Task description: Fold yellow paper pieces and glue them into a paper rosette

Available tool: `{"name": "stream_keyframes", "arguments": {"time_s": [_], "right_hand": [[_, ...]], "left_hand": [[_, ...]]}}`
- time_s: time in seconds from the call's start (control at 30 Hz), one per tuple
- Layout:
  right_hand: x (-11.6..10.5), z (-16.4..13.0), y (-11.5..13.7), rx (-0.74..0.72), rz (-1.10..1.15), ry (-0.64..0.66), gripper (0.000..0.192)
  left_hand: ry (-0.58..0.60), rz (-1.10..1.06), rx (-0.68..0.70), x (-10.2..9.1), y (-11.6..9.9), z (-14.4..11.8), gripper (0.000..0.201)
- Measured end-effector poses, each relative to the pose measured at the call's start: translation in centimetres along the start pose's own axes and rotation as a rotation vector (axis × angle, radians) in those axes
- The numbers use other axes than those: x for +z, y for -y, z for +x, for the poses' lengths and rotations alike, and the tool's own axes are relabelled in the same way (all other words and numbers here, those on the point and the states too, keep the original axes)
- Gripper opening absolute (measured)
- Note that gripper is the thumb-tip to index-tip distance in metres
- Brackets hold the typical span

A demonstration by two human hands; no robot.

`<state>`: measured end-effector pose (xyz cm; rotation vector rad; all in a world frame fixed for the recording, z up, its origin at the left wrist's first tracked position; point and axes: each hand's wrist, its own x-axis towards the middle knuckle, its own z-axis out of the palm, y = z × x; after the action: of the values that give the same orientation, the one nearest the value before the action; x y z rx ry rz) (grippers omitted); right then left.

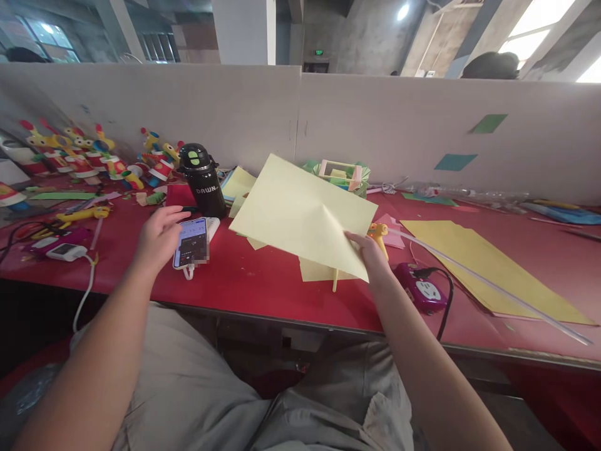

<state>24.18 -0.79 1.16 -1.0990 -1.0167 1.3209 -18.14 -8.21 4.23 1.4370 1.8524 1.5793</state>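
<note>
A large sheet of pale yellow paper (286, 207) is held up, tilted, above the red table. My right hand (373, 254) pinches its lower right corner, where the sheet bends. Over the table to the left, my left hand (159, 238) has its fingers stretched out, beside a smartphone (191, 243) with a lit screen. A slim dark object (190, 208) shows by its fingertips; whether they touch it I cannot tell. Under the raised sheet lie more pale yellow paper (312, 270) and a short yellow stick (335, 280).
Behind the phone stands a black bottle (204, 181). A yellow glue gun (379, 233) with a long clear stick (493, 285), a purple power socket (420, 288) and yellow sheets (488, 266) lie to the right. Several paper-cup figures (79, 164) stand far left, before a grey partition (225, 106).
</note>
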Motion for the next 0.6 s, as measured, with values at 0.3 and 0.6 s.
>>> {"name": "stream_keyframes", "arguments": {"time_s": [0.3, 0.6], "right_hand": [[0.0, -1.5, 1.0, 0.223, -0.21, 0.092, 0.023], [0.2, -1.6, 0.1, 0.151, -0.153, 0.144, 0.027]], "left_hand": [[0.451, -0.419, -0.32, 6.9, -4.0, -5.9, 0.057], [0.382, -0.159, -0.116, 9.1, -2.0, -5.2, 0.05]]}}
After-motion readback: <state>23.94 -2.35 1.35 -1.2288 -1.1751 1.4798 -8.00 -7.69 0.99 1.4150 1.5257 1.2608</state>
